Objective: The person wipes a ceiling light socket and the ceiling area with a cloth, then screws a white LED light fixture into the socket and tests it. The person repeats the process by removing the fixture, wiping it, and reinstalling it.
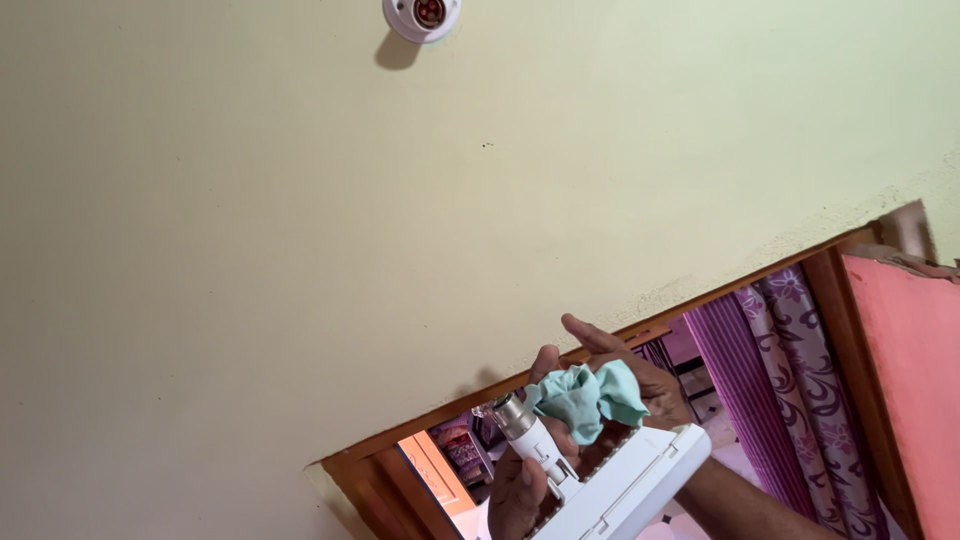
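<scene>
At the lower middle of the frame, a white lamp (590, 470) with a metal cap is gripped by the left hand (517, 490), fingers closed around its neck. A green cloth (585, 398) is pinched in the right hand (640, 380). An empty wall socket (421, 14) is seen at the upper middle.

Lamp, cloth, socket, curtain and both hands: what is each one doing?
white lamp: unplugged, metal cap pointing up-left, held tilted
teal cloth: crumpled, pressed against the lamp near its cap
left hand: gripping the lamp's neck
right hand: bunched around the cloth, fingers partly spread
wall socket: empty, nothing fitted in it
purple curtain: hanging in the doorway, drawn to one side
</scene>
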